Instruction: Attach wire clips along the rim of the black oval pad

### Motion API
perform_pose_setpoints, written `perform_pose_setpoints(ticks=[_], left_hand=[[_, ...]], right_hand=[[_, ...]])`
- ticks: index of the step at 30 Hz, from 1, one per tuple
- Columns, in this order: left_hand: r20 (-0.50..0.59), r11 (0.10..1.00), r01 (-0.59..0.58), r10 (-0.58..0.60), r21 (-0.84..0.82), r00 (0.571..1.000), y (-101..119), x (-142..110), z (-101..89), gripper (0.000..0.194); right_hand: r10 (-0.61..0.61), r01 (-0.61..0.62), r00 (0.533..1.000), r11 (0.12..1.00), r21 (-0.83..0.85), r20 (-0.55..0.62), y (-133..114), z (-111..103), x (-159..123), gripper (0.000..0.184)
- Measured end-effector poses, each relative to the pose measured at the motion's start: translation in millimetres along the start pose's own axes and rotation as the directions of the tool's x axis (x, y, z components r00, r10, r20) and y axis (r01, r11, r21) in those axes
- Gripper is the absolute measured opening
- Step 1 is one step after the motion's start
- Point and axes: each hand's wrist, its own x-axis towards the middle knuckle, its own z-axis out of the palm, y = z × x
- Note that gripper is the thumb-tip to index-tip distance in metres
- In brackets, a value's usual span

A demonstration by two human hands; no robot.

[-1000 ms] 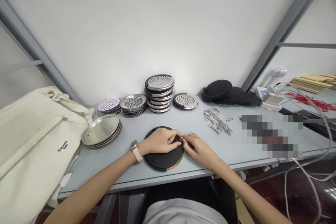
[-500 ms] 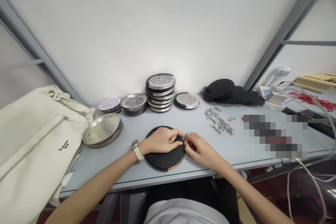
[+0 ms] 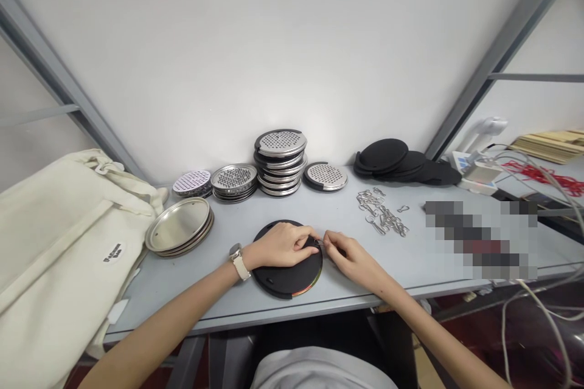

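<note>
A round black disc [image 3: 287, 273] with a coloured edge lies flat on the grey table [image 3: 410, 255] in front of me. My left hand [image 3: 280, 246], with a watch on the wrist, rests on top of the disc, fingers curled and pinched at its right rim. My right hand [image 3: 349, 255] meets it there, fingertips pinched on a small metal ring clip [image 3: 319, 242] at the disc's edge. A loose pile of the same metal clips [image 3: 382, 213] lies to the right, a hand's width beyond my right hand.
Along the wall stand a stack of perforated metal discs [image 3: 280, 161], a single one [image 3: 325, 175], two lower stacks [image 3: 233, 182], plain metal lids [image 3: 180, 232] and black discs [image 3: 396, 161]. A cream bag [image 3: 55, 243] fills the left. Cables and a white device [image 3: 479, 152] sit right.
Both hands stay pinched together at the disc's right rim, with only small finger shifts. The camera view has drifted slightly.
</note>
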Motion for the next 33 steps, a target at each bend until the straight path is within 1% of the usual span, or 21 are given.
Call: perform_pose_setpoints(ticks=[4,8,10,12,14,16,19,22,25,28,33], left_hand=[[-0.007,1.000,-0.011,0.011,0.001,1.000,-0.2,-0.1,0.6,0.021],[-0.021,1.000,-0.014,0.014,-0.004,1.000,0.7,-0.2,0.7,0.018],[-0.025,1.000,-0.002,0.002,0.000,1.000,1.5,-0.3,0.5,0.017],[-0.024,1.000,0.010,-0.010,0.002,1.000,2.1,-0.4,0.3,0.017],[-0.018,1.000,0.014,-0.014,-0.004,1.000,2.4,-0.5,0.1,0.021],[-0.017,1.000,0.010,-0.010,-0.013,1.000,2.2,-0.5,-0.1,0.024],[-0.023,1.000,0.011,-0.011,-0.016,1.000,1.5,-0.4,-0.1,0.021],[-0.025,1.000,0.015,-0.016,-0.026,1.000,0.8,-0.2,0.6,0.021],[-0.031,0.999,0.021,-0.022,-0.037,0.999,0.4,0.1,1.8,0.024],[-0.035,0.999,0.029,-0.030,-0.033,0.999,-0.4,0.4,3.0,0.022],[-0.029,0.999,-0.001,0.000,-0.038,1.000,-3.2,0.5,2.6,0.019]], right_hand=[[-0.017,0.017,1.000,0.999,-0.041,-0.008,-0.6,-0.3,0.1,0.031],[-0.137,0.138,0.990,0.979,-0.150,0.023,-2.6,0.9,-0.4,0.028],[-0.164,0.164,0.986,0.968,-0.192,0.017,-3.4,1.7,-0.7,0.028],[-0.144,0.137,0.989,0.971,-0.198,-0.022,-3.3,2.6,-0.8,0.028],[-0.095,0.082,0.993,0.980,-0.180,-0.067,-2.4,4.0,-0.3,0.027],[-0.070,0.052,0.994,0.980,-0.190,-0.089,-1.6,5.9,0.7,0.026],[-0.118,0.099,0.991,0.965,-0.245,-0.064,-1.5,8.4,2.2,0.026],[-0.142,0.135,0.990,0.964,-0.231,-0.014,-1.5,7.9,2.5,0.026],[-0.140,0.139,0.990,0.966,-0.219,0.008,-0.4,5.7,1.8,0.028],[-0.128,0.128,0.992,0.966,-0.223,0.014,0.1,4.2,1.6,0.029],[-0.105,0.109,0.994,0.971,-0.211,0.026,-3.0,3.5,1.8,0.030]])
